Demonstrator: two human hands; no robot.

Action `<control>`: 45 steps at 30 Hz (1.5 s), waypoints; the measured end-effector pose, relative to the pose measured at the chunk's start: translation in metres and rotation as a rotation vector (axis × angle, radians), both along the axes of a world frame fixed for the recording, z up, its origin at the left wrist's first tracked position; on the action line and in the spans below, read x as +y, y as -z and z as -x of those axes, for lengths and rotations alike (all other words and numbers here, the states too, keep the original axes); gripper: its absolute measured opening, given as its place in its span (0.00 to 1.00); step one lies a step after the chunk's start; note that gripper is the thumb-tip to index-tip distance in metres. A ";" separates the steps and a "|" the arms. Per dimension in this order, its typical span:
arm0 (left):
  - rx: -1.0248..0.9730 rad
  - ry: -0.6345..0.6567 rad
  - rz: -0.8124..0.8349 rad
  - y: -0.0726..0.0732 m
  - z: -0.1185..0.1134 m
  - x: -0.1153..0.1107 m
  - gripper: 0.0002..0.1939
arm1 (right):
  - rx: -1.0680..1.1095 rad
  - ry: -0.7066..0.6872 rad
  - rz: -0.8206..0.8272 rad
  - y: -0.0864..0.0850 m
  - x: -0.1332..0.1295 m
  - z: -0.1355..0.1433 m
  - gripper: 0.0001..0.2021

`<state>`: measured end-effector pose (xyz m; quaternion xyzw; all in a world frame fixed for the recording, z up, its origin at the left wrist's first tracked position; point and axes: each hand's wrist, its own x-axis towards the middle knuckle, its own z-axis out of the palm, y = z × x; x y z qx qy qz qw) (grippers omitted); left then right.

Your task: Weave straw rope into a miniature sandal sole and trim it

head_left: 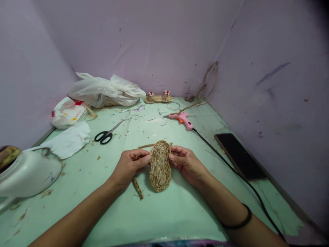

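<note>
A sole-shaped piece of coiled straw braid [160, 166] stands raised in front of me, its face turned toward the camera. My left hand [131, 166] pinches its left edge between thumb and fingers. On the opposite edge, my right hand [187, 163] grips it the same way. A loose braided straw cord [138, 188] hangs below my left hand, and another stretch of braid shows behind the top of the sole. How the cord joins the sole is hidden by the fingers.
Black-handled scissors [105, 136] lie left, beside white paper [69, 139]. A pink glue gun [181, 119] trails a black cable past a phone [240, 156] on the right. At the back sit a plastic bag [105, 91] and a small straw sandal [158, 99]. A white container [31, 173] stands left.
</note>
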<state>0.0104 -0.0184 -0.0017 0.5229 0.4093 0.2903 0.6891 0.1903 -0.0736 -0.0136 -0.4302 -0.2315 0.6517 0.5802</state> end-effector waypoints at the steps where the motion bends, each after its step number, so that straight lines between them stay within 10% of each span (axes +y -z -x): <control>1: -0.001 -0.002 -0.003 0.000 0.000 0.000 0.10 | 0.000 0.003 0.002 -0.001 0.000 0.000 0.12; 45: 0.031 -0.014 0.156 0.002 -0.001 0.003 0.13 | -0.107 -0.232 -0.033 -0.005 -0.007 0.004 0.19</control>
